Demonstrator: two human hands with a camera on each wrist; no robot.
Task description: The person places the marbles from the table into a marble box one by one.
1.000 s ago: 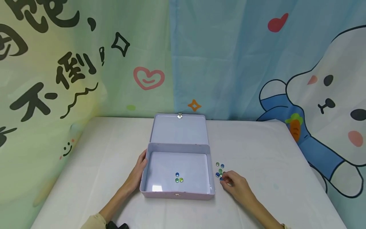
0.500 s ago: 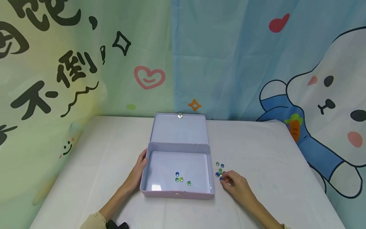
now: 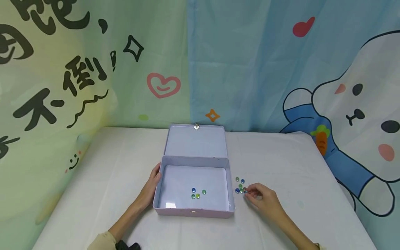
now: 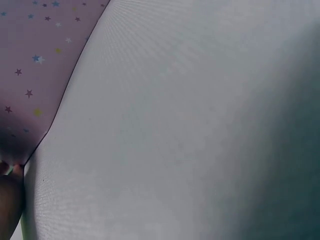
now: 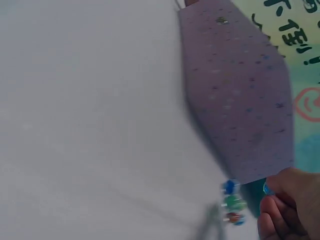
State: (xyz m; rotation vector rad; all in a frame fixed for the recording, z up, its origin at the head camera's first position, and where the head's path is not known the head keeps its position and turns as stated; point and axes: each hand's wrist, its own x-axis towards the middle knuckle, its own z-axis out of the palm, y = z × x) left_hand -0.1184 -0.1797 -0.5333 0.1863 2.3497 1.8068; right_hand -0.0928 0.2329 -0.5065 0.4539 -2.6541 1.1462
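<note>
A lilac tin box [image 3: 193, 213] stands on the white table, its hinged lid [image 3: 196, 140] tipped back. Inside it lie a blue marble [image 3: 193, 190] and several green ones, one green marble [image 3: 204, 192] a little apart. My left hand [image 3: 149, 189] rests on the box's left side, fingers against the wall. Just right of the box, several glass marbles [image 3: 240, 186] lie clustered on the cloth. Beside them my right hand [image 3: 265, 201] pinches a blue marble [image 5: 268, 188] between thumb and forefinger; the fingers partly cover it.
White cloth [image 3: 300, 194] spreads around the box on both sides. A printed curtain [image 3: 237, 69] with a bear and lettering hangs behind the table. A small black object [image 3: 128, 246] shows by the left sleeve.
A green marble has come into the box and rolled toward the back. My right hand has drawn slightly right with the blue marble from the cluster. The left hand stays put.
</note>
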